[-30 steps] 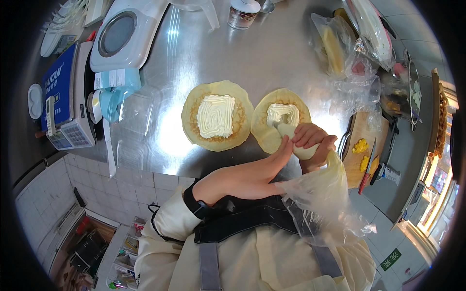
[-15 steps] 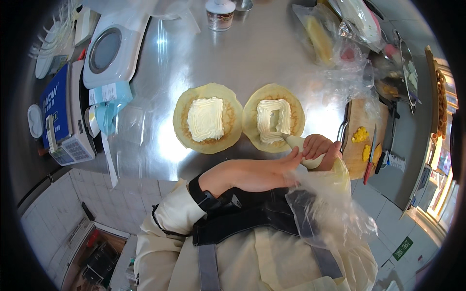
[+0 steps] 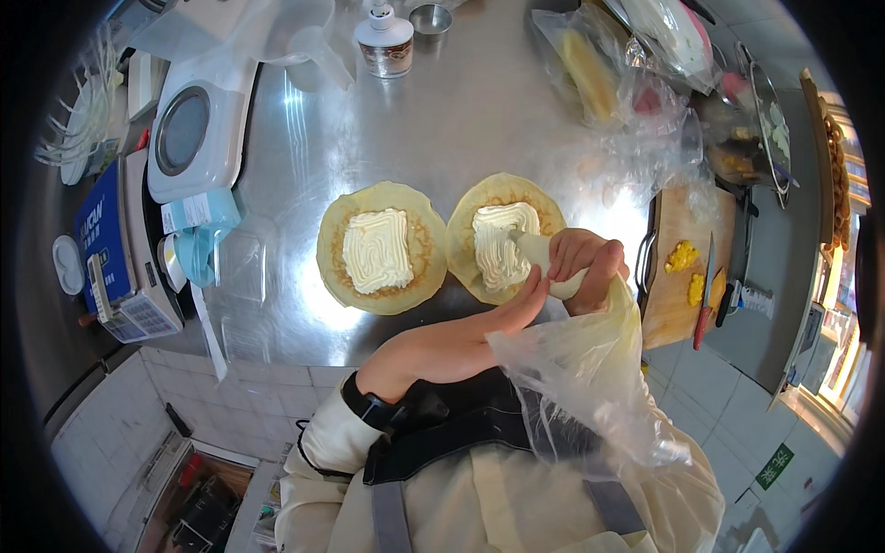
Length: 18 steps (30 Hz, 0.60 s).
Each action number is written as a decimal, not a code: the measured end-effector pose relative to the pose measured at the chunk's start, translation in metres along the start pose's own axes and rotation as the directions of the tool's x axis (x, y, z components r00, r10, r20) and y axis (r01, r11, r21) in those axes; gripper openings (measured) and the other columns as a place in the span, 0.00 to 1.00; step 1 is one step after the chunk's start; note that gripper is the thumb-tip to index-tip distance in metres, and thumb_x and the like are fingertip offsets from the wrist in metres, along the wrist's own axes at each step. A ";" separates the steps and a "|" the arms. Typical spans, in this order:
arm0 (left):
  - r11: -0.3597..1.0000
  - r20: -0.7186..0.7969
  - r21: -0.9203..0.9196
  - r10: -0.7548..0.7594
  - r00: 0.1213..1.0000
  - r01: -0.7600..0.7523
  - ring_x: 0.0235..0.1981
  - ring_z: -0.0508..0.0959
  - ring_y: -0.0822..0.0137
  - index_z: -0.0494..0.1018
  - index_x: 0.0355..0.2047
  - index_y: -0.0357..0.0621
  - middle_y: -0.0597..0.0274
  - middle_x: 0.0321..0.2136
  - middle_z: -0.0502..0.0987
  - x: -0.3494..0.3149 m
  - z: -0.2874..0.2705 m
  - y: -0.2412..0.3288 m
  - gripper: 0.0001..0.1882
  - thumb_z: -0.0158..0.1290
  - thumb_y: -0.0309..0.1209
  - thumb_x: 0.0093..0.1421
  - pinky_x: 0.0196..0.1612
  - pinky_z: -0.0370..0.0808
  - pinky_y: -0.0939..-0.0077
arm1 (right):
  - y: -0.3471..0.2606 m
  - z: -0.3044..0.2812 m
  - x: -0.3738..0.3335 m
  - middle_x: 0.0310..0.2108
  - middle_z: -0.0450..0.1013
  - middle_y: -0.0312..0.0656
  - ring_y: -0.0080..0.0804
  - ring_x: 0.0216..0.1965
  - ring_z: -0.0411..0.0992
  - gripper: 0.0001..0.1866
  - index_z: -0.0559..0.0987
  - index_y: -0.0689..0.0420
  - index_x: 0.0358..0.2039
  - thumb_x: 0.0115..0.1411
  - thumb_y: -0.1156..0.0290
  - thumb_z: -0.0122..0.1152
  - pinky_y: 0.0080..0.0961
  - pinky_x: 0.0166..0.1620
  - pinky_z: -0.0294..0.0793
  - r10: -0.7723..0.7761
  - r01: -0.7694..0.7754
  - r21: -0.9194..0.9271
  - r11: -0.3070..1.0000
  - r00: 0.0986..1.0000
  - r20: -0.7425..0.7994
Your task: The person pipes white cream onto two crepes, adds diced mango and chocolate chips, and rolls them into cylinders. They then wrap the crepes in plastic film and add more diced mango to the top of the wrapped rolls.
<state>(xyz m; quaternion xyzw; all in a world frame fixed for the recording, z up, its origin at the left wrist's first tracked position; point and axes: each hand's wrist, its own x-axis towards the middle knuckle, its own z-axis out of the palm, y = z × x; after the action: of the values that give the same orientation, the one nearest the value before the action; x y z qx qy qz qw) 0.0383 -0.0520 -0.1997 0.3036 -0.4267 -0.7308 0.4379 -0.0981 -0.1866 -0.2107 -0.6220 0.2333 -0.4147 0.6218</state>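
Observation:
Two round yellow crepes lie side by side on the steel counter (image 3: pixel 479 111). The left crepe (image 3: pixel 381 247) carries a square of white cream. The right crepe (image 3: pixel 502 235) has cream piped in rows over its middle. My right hand (image 3: pixel 590 267) squeezes a clear piping bag (image 3: pixel 553 276) whose cream-filled tip rests over the right crepe. My left hand (image 3: pixel 516 309) reaches across my body and steadies the bag's tip from below. The bag's loose plastic tail (image 3: pixel 590 387) hangs over my chest.
A white kitchen scale (image 3: pixel 198 129) and a blue box (image 3: pixel 101 235) stand at the left. A small jar (image 3: pixel 385 41) sits at the back. Plastic bags with food (image 3: pixel 608 83) lie at the back right. A wooden board (image 3: pixel 678 267) holds yellow fruit pieces and a knife (image 3: pixel 705 295).
More cream now covers the right crepe: the patch has grown from a small dab to wide rows. Both hands have stayed on the piping bag, shifting slightly over the crepe.

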 end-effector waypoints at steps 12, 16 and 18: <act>0.989 0.078 -0.003 -0.149 0.986 0.149 0.68 0.43 0.68 0.42 0.66 0.39 0.60 0.68 0.41 -0.034 -0.001 0.015 0.31 0.38 0.35 0.68 0.66 0.43 0.73 | -0.011 -0.011 -0.030 0.10 0.63 0.40 0.33 0.14 0.60 0.31 0.68 0.57 0.14 0.71 0.58 0.26 0.31 0.23 0.63 -0.041 0.043 0.050 0.998 0.999 -0.036; 0.996 -0.051 -0.032 -0.081 0.995 0.079 0.68 0.45 0.67 0.39 0.66 0.38 0.56 0.68 0.42 -0.081 0.002 0.032 0.35 0.40 0.42 0.68 0.66 0.45 0.75 | -0.034 -0.032 -0.009 0.09 0.54 0.34 0.27 0.15 0.56 0.31 0.58 0.49 0.10 0.70 0.50 0.31 0.28 0.29 0.62 0.199 -0.098 0.384 0.918 0.952 -0.234; 0.993 -0.121 -0.113 -0.054 0.991 0.040 0.68 0.44 0.65 0.39 0.67 0.39 0.55 0.68 0.41 -0.112 0.001 0.024 0.34 0.40 0.39 0.68 0.67 0.44 0.70 | -0.034 -0.055 -0.003 0.09 0.55 0.34 0.28 0.16 0.58 0.31 0.60 0.50 0.11 0.69 0.48 0.32 0.29 0.31 0.63 0.228 -0.051 0.540 0.840 0.937 -0.266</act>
<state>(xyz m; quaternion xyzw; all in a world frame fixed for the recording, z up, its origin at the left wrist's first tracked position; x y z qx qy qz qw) 0.0949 0.0433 -0.1696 0.3336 -0.3507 -0.7430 0.4622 -0.1518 -0.2116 -0.1846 -0.3338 0.2539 -0.5104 0.7507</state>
